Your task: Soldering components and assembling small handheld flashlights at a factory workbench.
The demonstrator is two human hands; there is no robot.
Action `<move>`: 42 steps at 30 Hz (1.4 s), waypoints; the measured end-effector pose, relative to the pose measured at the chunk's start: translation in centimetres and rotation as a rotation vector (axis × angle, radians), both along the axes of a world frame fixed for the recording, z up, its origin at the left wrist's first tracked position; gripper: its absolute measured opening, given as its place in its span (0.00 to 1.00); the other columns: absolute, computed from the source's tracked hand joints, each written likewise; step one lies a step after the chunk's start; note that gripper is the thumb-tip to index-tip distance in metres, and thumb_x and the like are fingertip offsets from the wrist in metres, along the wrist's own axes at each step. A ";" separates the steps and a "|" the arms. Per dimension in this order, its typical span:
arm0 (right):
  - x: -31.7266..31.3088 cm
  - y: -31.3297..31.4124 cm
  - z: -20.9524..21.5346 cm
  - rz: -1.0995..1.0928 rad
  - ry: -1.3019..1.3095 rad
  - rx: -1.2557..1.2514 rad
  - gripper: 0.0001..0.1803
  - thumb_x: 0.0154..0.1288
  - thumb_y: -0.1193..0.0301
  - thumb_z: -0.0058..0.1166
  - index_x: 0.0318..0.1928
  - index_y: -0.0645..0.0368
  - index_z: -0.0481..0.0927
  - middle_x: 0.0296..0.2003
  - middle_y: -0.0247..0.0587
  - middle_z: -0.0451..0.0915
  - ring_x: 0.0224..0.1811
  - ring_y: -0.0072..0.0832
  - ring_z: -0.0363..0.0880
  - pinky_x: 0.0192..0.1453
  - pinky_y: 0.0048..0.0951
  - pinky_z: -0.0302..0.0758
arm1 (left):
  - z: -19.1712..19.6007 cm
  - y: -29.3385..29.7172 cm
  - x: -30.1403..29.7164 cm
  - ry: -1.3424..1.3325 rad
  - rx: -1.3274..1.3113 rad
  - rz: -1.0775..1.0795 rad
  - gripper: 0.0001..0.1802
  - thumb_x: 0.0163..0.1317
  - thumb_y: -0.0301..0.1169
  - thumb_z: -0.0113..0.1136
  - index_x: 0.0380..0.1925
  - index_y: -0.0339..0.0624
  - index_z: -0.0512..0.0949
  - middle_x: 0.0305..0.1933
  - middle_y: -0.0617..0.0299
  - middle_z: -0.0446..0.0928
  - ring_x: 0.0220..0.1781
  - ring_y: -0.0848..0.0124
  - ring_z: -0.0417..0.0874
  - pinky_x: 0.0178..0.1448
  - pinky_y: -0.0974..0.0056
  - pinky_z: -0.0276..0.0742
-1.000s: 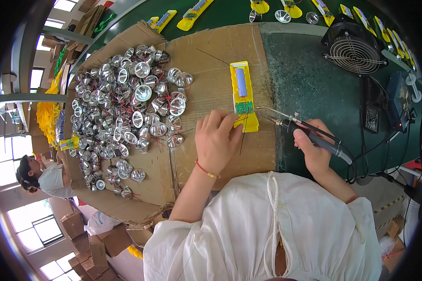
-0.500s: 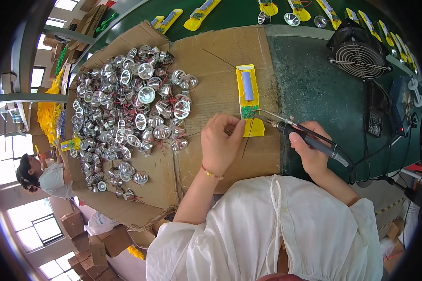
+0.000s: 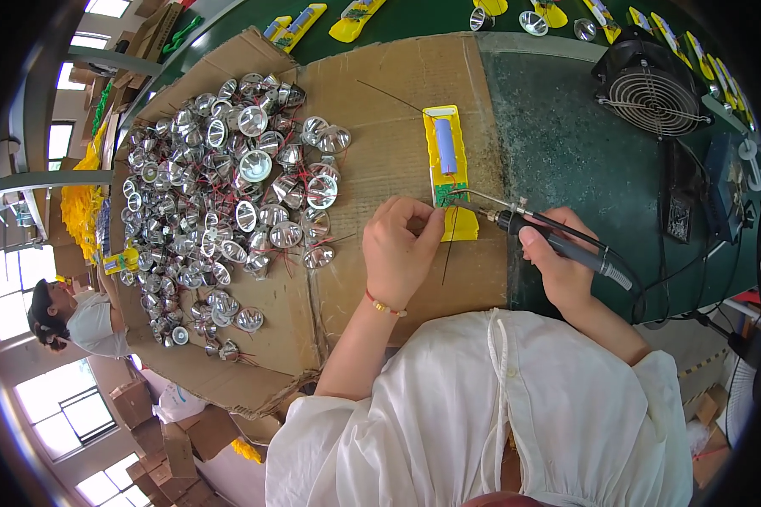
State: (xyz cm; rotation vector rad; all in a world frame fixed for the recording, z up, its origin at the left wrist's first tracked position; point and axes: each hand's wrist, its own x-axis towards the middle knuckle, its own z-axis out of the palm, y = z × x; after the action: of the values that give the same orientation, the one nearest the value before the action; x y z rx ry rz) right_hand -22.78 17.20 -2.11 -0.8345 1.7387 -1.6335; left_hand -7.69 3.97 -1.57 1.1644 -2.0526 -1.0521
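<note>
A yellow lamp housing (image 3: pixel 460 226) lies on the flattened cardboard in front of me, holding a lilac cylindrical battery (image 3: pixel 446 148) and a small green circuit board (image 3: pixel 448 195). My right hand (image 3: pixel 562 262) grips a soldering iron (image 3: pixel 558 242) with a thin metal feed tube along it; its tip reaches the circuit board. My left hand (image 3: pixel 403 245) is at the board's left edge, thumb and forefinger pinched together. What sits between those fingertips is too small to make out. A thin dark wire (image 3: pixel 449 253) runs down across the housing beside them.
Many silver reflector cups (image 3: pixel 245 215) with red wires fill the cardboard box (image 3: pixel 271 355) at left. A black fan (image 3: pixel 651 97) stands at the back right, near cables and a blue device (image 3: pixel 723 186). More yellow housings (image 3: pixel 355 21) line the far edge. A person (image 3: pixel 89 321) is at far left.
The iron's tip has shifted slightly left over the circuit board. My left hand stays pinched beside it. The whole view has moved a little.
</note>
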 end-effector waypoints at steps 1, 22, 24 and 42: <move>0.1 0.0 0.1 0.000 -0.001 0.000 0.08 0.56 0.74 0.60 0.32 0.64 0.75 0.22 0.30 0.75 0.22 0.12 0.69 0.26 0.15 0.66 | 0.0 0.0 0.1 -0.009 0.001 0.003 0.07 0.50 0.26 0.63 0.18 0.36 0.75 0.22 0.58 0.74 0.21 0.67 0.77 0.27 0.66 0.72; -5.1 3.2 -0.7 -0.214 -0.096 -0.105 0.10 0.59 0.71 0.57 0.36 0.65 0.74 0.22 0.34 0.73 0.21 0.16 0.70 0.25 0.16 0.67 | 2.1 -3.1 -1.2 -0.443 -0.027 -0.259 0.08 0.51 0.34 0.58 0.20 0.43 0.81 0.18 0.57 0.78 0.20 0.59 0.79 0.29 0.60 0.76; -5.5 3.5 -1.1 -0.251 -0.105 -0.071 0.10 0.59 0.71 0.57 0.35 0.65 0.74 0.22 0.34 0.73 0.21 0.16 0.70 0.25 0.16 0.67 | 2.4 -6.1 -3.8 -0.430 -0.123 -0.271 0.09 0.51 0.34 0.57 0.20 0.44 0.82 0.18 0.57 0.78 0.20 0.60 0.80 0.30 0.61 0.77; -6.2 3.5 -1.8 -0.270 -0.182 -0.053 0.09 0.56 0.74 0.59 0.35 0.64 0.75 0.21 0.33 0.74 0.21 0.15 0.70 0.25 0.16 0.68 | 2.2 -26.6 -12.7 -0.790 -0.316 -0.054 0.34 0.37 0.54 0.68 0.38 0.40 0.74 0.38 0.50 0.79 0.40 0.59 0.80 0.45 0.61 0.74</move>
State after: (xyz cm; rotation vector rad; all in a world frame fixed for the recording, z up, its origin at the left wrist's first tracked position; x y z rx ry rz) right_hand -28.96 20.66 -3.92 -0.4715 1.7421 -1.8741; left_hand -20.35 -22.59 0.68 1.5014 -2.7153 -0.2512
